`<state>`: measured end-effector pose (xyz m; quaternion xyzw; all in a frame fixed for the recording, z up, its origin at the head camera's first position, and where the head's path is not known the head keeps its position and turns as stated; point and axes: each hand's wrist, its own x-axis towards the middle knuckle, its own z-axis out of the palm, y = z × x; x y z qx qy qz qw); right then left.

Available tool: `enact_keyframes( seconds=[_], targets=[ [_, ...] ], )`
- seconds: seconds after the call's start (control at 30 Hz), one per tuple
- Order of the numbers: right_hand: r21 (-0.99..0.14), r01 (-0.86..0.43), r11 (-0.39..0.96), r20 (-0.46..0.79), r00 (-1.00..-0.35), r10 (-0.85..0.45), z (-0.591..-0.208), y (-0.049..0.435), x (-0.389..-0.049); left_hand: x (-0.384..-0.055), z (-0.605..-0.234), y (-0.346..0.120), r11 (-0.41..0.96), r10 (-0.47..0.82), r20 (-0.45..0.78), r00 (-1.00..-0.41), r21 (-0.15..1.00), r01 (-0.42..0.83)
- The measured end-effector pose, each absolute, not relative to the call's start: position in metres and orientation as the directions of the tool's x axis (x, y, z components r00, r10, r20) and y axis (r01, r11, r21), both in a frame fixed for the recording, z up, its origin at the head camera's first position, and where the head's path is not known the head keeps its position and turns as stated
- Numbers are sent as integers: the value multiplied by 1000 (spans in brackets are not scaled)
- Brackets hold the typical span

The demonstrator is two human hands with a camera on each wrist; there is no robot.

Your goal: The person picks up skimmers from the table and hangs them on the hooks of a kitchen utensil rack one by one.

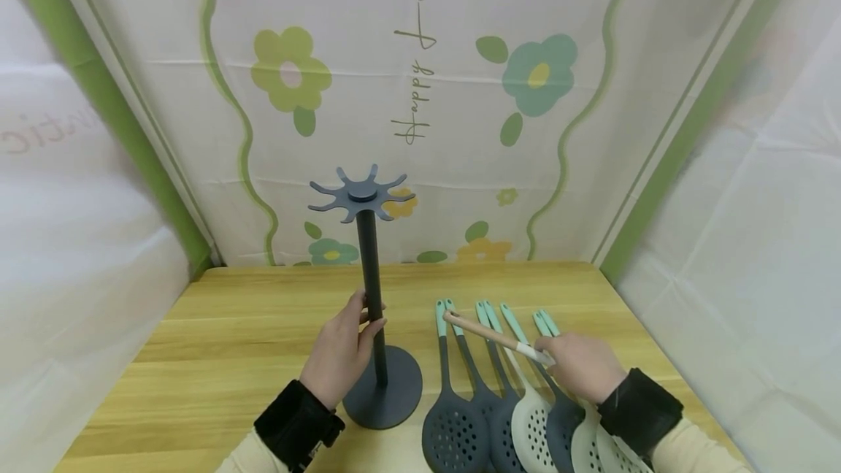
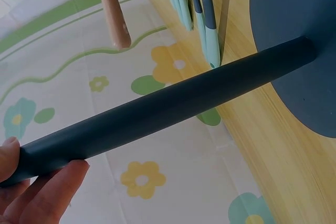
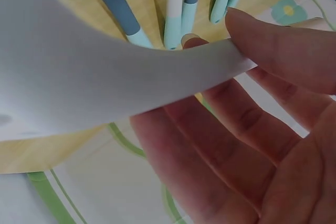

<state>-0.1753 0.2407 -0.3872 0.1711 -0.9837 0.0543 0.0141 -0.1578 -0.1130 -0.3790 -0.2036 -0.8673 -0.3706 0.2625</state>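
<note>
A dark utensil stand (image 1: 370, 261) rises from a round base, with a ring of curved hooks at its top. My left hand (image 1: 340, 347) holds its post between thumb and fingers, above the base. In my right hand (image 1: 581, 363), thumb and fingers pinch a white skimmer with a wooden handle (image 1: 482, 330) at its neck. That handle points left over the row of other skimmers. Up close in the right wrist view, the skimmer's pale neck (image 3: 173, 74) widens to the left. My wrist partly covers its head in the head view.
Several dark and white skimmers (image 1: 456, 429) with mint-tipped handles lie side by side on the wooden table (image 1: 250, 356), right of the stand. A flower-printed cloth (image 1: 447, 166) hangs behind the table, with white cloth walls (image 1: 736, 254) at both sides.
</note>
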Motion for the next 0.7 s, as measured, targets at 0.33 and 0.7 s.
enact_keyframes(
  seconds=[0.33, 0.7],
  targets=[
    [-122, -335, 934, 50, -942, -331, -381, 234, -172, -159, -381, -113, 644, 160, 618, -769, 525, 556],
    [-77, -391, 917, 114, -918, -381, -376, 226, -168, -158, -380, -113, 651, 154, 617, -772, 524, 549]
  ],
)
